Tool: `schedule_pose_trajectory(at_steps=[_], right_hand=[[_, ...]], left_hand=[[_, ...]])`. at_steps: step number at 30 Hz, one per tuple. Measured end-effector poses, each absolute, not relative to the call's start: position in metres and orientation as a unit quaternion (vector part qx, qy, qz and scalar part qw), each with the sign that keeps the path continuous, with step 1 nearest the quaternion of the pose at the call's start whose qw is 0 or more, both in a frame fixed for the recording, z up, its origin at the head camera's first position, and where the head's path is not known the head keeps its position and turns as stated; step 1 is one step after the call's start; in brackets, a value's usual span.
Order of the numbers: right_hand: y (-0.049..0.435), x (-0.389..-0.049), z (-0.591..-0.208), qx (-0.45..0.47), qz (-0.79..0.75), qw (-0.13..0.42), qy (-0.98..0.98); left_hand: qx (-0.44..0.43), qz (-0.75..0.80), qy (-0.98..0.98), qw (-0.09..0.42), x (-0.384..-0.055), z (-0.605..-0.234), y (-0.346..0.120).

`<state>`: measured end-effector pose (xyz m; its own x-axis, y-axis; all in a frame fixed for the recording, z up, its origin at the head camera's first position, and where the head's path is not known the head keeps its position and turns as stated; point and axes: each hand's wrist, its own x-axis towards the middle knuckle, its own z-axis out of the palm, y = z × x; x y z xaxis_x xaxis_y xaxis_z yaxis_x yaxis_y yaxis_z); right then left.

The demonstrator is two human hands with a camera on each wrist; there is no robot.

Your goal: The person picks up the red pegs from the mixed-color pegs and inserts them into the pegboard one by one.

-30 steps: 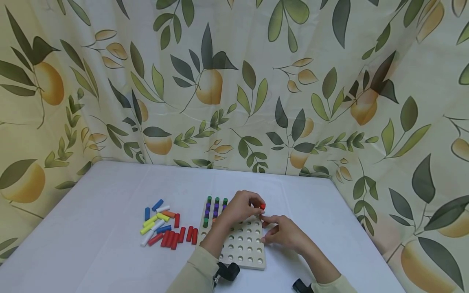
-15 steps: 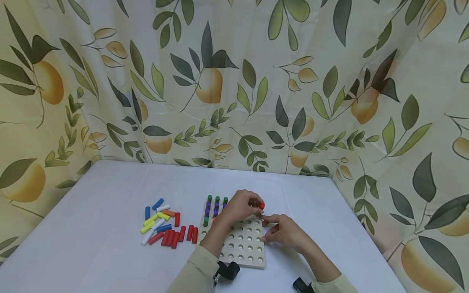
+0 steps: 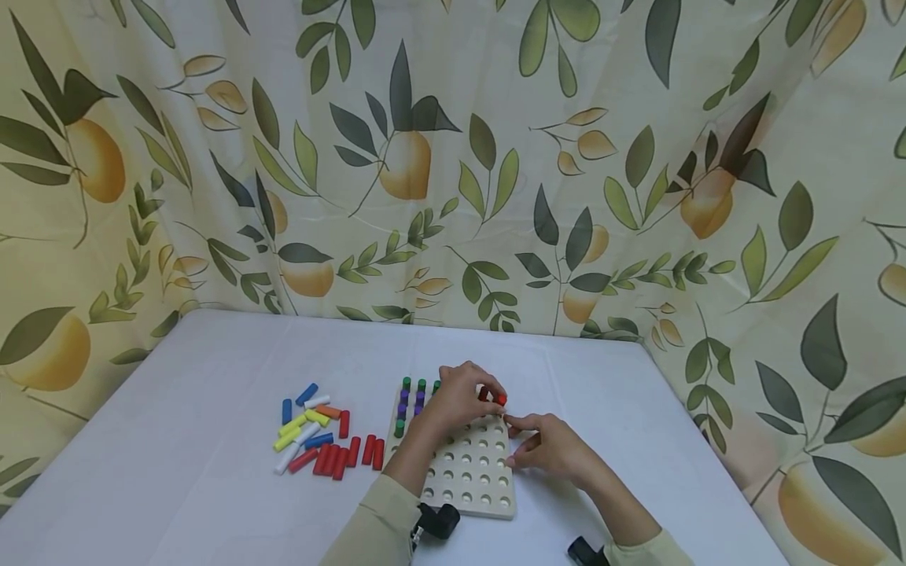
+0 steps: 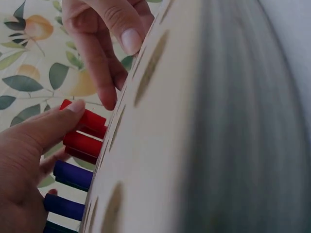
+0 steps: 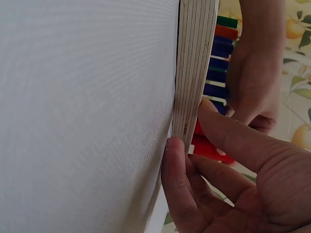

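A pale wooden pegboard [image 3: 475, 466] lies on the white table. Over its far right part my left hand [image 3: 456, 399] pinches a red peg [image 4: 92, 120], the thumb across its top end. Its other fingertips are largely hidden. Another red peg [image 4: 83, 141] stands beside it in the board. My right hand [image 3: 552, 446] grips the board's right edge; in the right wrist view its thumb lies on the holed face and fingers press the layered side [image 5: 194, 68]. Purple pegs [image 3: 403, 405] with green ends stand in rows at the far left of the board, partly behind my left hand.
Left of the board lie loose pegs: several red pegs [image 3: 327, 459], yellow pegs [image 3: 290, 426], white pegs [image 3: 286, 457], blue pegs [image 3: 307, 393] and an orange peg [image 3: 329, 411]. A patterned curtain [image 3: 453, 196] hangs behind the table. Black wrist cameras [image 3: 440, 520] sit at both sleeves.
My left hand has shifted slightly left and back, and a second red peg now shows by its fingers. The right hand stays at the board's edge.
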<state>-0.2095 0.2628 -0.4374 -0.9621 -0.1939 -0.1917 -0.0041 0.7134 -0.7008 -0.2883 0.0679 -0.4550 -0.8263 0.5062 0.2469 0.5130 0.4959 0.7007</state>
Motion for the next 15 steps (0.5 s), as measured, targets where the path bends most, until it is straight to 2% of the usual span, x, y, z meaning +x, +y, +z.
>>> schedule_pose_trajectory(at_steps=[6, 15], right_hand=[[0.2626, -0.2102, -0.438, -0.053, -0.374, 0.129, 0.917], [0.2619, -0.2093, -0.4364, -0.057, -0.376, 0.127, 0.916]], left_hand=[[-0.298, -0.415, -0.859, -0.028, -0.2885, -0.4546, 0.0664], [-0.289, -0.411, -0.864, -0.023, -0.2905, -0.4557, 0.0679]])
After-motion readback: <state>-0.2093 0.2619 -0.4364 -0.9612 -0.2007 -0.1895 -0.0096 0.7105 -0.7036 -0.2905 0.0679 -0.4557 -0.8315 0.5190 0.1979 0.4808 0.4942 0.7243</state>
